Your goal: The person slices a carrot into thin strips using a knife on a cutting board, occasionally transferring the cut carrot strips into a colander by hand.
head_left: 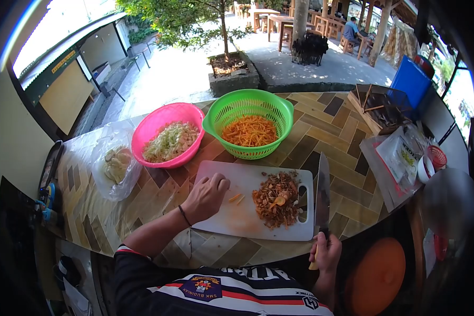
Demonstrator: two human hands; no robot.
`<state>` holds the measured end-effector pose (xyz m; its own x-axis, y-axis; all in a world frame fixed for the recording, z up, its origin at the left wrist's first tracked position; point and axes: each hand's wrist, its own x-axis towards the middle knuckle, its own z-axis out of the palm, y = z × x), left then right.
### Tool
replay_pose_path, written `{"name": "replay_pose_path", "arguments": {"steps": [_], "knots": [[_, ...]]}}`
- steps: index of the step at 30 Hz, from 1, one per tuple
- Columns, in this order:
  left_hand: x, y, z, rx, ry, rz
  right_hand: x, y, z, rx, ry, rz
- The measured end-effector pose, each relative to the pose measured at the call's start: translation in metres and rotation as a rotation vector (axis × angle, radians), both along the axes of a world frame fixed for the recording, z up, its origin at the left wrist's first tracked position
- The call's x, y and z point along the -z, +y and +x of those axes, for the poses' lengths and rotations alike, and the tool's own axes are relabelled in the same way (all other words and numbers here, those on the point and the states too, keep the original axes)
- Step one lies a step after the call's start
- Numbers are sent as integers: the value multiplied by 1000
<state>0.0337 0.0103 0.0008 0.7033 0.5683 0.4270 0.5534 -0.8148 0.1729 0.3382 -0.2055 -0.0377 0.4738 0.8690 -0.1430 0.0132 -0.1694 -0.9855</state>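
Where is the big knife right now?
In the head view, the knife is in the person's right hand, by the right-hand end of the white cutting board, next to its handle hole, with the tip pointing away from the person.

Knife (323, 189) held in right hand (325, 253). Left hand (207, 196) curled over white cutting board (231, 215); peelings (277, 201) piled there.

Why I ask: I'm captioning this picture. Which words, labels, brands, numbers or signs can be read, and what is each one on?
"SMK BUDINIAH": the badge on the shirt; the word spacing is unclear.
Large white letters on the shirt: partly hidden, can't be read in full.
Small print by the shirt's white logo: too small to read surely.
Yellow lettering on the green sign: too blurred.
Green print on the packet: too blurred.
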Motion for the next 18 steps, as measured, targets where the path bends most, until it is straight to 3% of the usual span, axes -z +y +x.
{"name": "replay_pose_path", "arguments": {"steps": [4,6,10,14,18], "knots": [[-68,32,39,-46,-375,43,-4,4,-1,45,-16,-120],[-80,70,61,-63,-314,0,-5,5,-1,30,-47,-125],[-72,110,71,-46,-110,-22,-7,5,-2,33,-70,-116],[-62,58,31,121,-180,-43,-2,5,-5,118,-3,-57],[-15,19,-17,102,45,-220,-1,4,-4,128,-4,-63]]}}
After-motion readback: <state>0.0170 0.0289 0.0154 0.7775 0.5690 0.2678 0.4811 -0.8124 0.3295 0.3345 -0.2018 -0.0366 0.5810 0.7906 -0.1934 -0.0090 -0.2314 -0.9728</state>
